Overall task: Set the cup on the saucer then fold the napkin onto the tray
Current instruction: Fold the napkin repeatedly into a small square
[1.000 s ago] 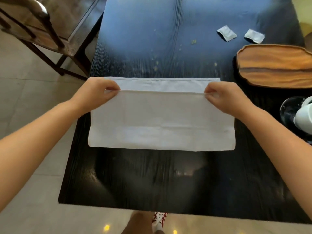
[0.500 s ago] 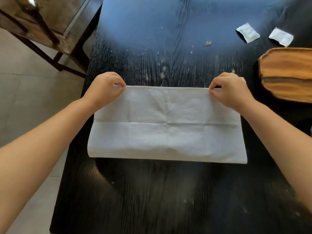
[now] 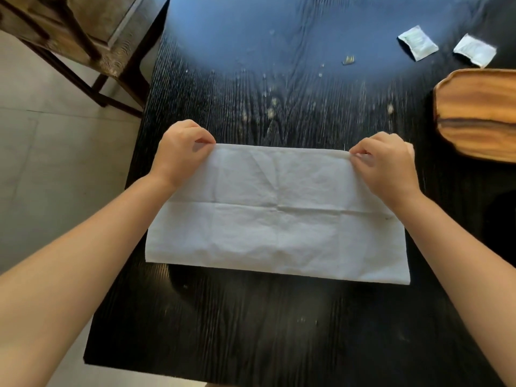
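Lettering is legible nowhere: the two small white packets at the far right, one just left of the other, carry faint marks too blurred to read, and the white napkin is plain. It lies flat near the middle of the black wood-grain counter, folded into a long rectangle whose long axis runs left to right, with one long edge on the far side and the other toward the person; a straight crease runs along its length about midway. The left hand pinches the far left corner between thumb and curled fingers, and the right hand pinches the far right corner the same way. The wooden tray sits at the right edge, apart from the napkin. A wooden chair stands on the floor at the far left.
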Demonstrator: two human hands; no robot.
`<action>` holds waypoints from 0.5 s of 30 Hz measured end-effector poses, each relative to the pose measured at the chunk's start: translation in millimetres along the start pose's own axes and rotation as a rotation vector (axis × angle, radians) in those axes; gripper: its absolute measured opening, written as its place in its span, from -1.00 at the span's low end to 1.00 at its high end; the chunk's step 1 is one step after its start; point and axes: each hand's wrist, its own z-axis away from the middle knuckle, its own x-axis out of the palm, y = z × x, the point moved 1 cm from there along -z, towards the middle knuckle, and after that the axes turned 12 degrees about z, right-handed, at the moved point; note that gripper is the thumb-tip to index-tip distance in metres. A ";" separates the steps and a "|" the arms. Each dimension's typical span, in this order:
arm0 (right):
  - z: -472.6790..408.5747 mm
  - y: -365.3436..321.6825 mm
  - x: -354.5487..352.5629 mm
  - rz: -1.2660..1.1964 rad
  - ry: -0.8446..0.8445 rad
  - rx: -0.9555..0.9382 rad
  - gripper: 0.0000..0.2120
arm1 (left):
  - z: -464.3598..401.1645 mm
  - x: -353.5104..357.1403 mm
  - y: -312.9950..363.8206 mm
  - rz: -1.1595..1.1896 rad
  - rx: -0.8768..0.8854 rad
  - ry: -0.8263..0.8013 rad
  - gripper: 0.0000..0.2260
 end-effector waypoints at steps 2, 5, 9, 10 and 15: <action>21.5 0.1 -1.0 -0.018 0.011 0.012 -0.92 | 16.5 1.4 3.7 0.003 0.010 -0.008 -0.94; 61.0 0.0 -5.2 -0.041 0.032 0.019 -0.97 | 50.4 6.0 11.2 -0.017 0.023 -0.029 -0.96; 109.7 0.1 -11.3 -0.041 0.047 0.058 -0.97 | 92.4 12.3 26.3 -0.037 0.007 -0.023 -0.94; 117.6 -1.8 -12.0 -0.025 0.059 0.084 -0.93 | 100.1 16.3 30.6 -0.057 0.011 0.002 -0.90; 135.7 -56.5 -7.0 0.022 0.002 0.092 -0.51 | 133.0 67.4 82.7 -0.163 0.033 -0.057 -0.53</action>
